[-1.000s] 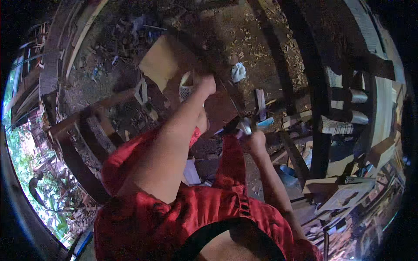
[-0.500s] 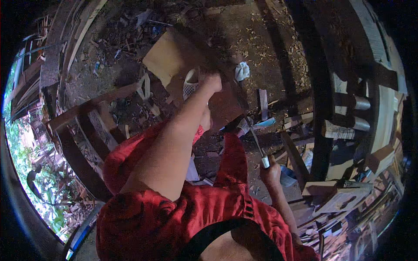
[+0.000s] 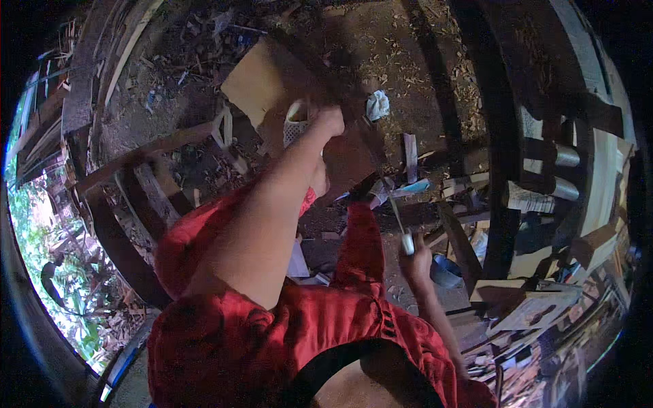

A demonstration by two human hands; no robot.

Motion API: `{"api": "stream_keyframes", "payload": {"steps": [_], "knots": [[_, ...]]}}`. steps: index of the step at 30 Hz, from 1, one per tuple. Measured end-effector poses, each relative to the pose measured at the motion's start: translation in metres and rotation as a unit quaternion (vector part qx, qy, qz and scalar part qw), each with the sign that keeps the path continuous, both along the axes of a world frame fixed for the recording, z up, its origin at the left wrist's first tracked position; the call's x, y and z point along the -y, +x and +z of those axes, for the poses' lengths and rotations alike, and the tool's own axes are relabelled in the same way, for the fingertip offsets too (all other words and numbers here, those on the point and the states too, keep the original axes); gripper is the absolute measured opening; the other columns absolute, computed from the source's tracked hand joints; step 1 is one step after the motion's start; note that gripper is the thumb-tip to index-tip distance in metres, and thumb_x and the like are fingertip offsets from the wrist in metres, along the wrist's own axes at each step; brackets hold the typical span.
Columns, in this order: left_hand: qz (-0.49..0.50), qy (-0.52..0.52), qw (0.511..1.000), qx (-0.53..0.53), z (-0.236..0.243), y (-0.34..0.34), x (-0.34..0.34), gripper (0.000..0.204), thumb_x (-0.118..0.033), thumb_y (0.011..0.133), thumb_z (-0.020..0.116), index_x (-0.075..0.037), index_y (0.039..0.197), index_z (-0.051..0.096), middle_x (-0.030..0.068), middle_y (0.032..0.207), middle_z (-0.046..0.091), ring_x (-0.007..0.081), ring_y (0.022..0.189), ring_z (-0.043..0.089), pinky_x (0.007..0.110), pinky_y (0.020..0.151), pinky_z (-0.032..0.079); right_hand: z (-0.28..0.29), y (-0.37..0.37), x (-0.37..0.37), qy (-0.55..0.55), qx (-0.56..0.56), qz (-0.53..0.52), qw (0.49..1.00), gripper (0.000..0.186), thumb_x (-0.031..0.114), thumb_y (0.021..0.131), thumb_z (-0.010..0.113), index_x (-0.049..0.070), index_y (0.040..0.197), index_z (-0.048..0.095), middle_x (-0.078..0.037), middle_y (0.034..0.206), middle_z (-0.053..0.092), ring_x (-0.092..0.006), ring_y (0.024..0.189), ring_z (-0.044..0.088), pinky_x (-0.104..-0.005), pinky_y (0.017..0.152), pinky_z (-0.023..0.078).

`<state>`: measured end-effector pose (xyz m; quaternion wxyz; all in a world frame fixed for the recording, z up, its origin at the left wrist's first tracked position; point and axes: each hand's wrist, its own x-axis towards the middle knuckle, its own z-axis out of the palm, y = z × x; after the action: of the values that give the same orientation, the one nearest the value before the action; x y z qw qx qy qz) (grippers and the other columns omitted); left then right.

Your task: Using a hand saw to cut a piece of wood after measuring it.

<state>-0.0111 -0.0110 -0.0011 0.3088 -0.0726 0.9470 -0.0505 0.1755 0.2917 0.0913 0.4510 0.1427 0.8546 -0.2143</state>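
Observation:
A wide wooden board (image 3: pixel 255 85) lies at an angle on the ground, its upper end pale brown and its lower part in reddish shadow. My left hand (image 3: pixel 329 121) is down at the board, and its fingers are lost in the dark. Next to that hand, a pale perforated clog (image 3: pixel 295 126) rests on the board. My right hand (image 3: pixel 416 264) is closed round the white handle of a long, thin-bladed tool (image 3: pixel 407 243). Its narrow blade slants up and left toward the board's lower right edge; where the tip meets it is hard to see.
A crumpled white rag (image 3: pixel 377 105) lies on the dirt right of the board. Wood offcuts (image 3: pixel 410 156) and a light blue piece (image 3: pixel 413 188) are nearby. A round grey-blue container (image 3: pixel 445 270) stands right of my right hand. Heavy timbers (image 3: pixel 500 136) run along the right; a slatted wooden frame (image 3: pixel 146 194) is at left.
My right hand has moved slightly up and left with the tool, and less of the blade shows. My left hand stays at the board.

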Motion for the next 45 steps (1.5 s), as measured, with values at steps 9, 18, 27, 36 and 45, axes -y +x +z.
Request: {"api": "stream_keyframes", "payload": {"steps": [9,18,27,36,45], "knots": [[0.010,0.023,0.993,0.113,0.006,-0.007,0.005,0.051,-0.023,0.069,0.055,-0.005,0.116,0.050,0.0161,0.123,0.045,0.0311,0.119,0.036,0.048,0.101,0.017,0.003,-0.012,-0.006,-0.104,-0.153,0.065,0.981,0.033,0.010,0.068,0.060,0.003,0.099,0.053,-0.021,0.081,0.059,-0.0399,0.072,0.057,-0.0437,0.060,0.045],[-0.011,-0.016,0.999,0.027,-0.009,-0.001,0.004,0.056,-0.024,0.069,0.054,-0.001,0.120,0.045,0.0167,0.127,0.040,0.0304,0.121,0.033,0.046,0.101,0.020,-0.051,-0.063,0.064,-0.071,-0.105,0.015,0.992,0.036,0.023,0.071,0.060,0.004,0.102,0.054,-0.023,0.083,0.059,-0.0398,0.078,0.057,-0.0438,0.064,0.045],[0.000,-0.002,1.000,-0.024,-0.004,0.002,0.001,0.052,-0.026,0.067,0.058,-0.001,0.112,0.052,0.0174,0.123,0.044,0.0313,0.117,0.039,0.047,0.102,0.018,0.017,0.025,-0.031,-0.072,-0.060,-0.004,0.996,0.043,0.009,0.069,0.059,0.005,0.110,0.046,-0.023,0.073,0.058,-0.0423,0.069,0.056,-0.0465,0.059,0.045],[0.011,0.008,1.000,0.027,-0.017,-0.005,0.010,0.049,-0.025,0.069,0.056,-0.003,0.113,0.051,0.0168,0.122,0.045,0.0292,0.114,0.042,0.046,0.102,0.019,-0.041,-0.059,0.058,-0.167,-0.297,0.022,0.940,0.020,0.019,0.075,0.055,0.006,0.091,0.056,-0.018,0.077,0.059,-0.0380,0.073,0.057,-0.0413,0.062,0.045],[-0.007,-0.002,1.000,-0.026,-0.016,0.001,0.008,0.064,-0.034,0.069,0.061,-0.001,0.120,0.043,0.0178,0.128,0.038,0.0305,0.120,0.034,0.045,0.102,0.020,0.020,-0.027,0.018,-0.088,-0.145,0.055,0.984,0.026,0.018,0.073,0.059,0.003,0.094,0.055,-0.024,0.079,0.058,-0.0390,0.077,0.057,-0.0419,0.063,0.045]]}}
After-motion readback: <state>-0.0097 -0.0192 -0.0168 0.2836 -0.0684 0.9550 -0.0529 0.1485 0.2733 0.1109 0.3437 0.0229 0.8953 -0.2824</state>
